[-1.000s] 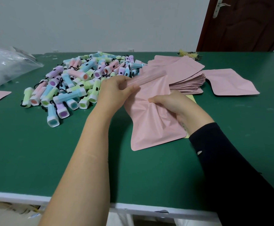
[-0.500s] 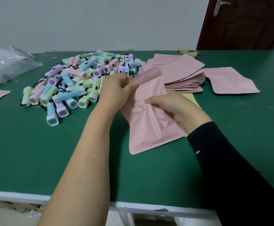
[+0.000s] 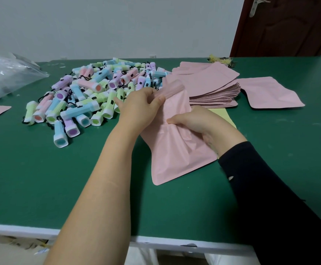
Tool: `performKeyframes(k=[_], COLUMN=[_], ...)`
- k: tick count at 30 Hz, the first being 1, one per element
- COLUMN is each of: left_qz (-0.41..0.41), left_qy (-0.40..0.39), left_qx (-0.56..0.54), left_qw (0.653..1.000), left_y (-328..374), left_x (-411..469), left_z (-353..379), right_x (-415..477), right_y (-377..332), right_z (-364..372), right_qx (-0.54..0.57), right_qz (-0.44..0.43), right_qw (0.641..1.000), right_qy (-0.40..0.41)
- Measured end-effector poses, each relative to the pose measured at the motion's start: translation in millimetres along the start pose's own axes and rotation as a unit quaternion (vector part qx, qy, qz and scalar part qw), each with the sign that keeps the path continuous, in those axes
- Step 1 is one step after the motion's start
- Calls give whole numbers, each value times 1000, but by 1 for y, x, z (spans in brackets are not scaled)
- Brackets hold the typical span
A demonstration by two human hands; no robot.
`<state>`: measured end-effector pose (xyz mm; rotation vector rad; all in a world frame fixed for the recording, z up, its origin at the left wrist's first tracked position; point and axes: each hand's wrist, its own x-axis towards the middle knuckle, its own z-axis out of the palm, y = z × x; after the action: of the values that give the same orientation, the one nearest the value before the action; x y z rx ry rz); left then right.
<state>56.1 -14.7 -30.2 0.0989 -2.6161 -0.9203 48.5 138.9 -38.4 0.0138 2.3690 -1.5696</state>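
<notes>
Left hand (image 3: 138, 107) fingers pinch the rolled mouth of a pink pouch (image 3: 175, 152); right hand (image 3: 196, 122) fingers clench its crinkled middle.

Single head-worn wide-angle view. Faces forward and down over the green table (image 3: 41, 178). Near table edge crosses lower frame; close range.
</notes>
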Motion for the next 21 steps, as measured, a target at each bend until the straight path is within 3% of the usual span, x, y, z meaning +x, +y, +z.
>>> performKeyframes(k=[21], left_qz=[11], left_qy=[-5], left_qx=[-84], left_qw=[996], left_y=[8], left_x=[-3], left_z=[3], right_x=[-9], right_y=[-5], right_z=[7], right_qx=[-77], right_qz=[-20], right_qw=[996], right_qy=[-34])
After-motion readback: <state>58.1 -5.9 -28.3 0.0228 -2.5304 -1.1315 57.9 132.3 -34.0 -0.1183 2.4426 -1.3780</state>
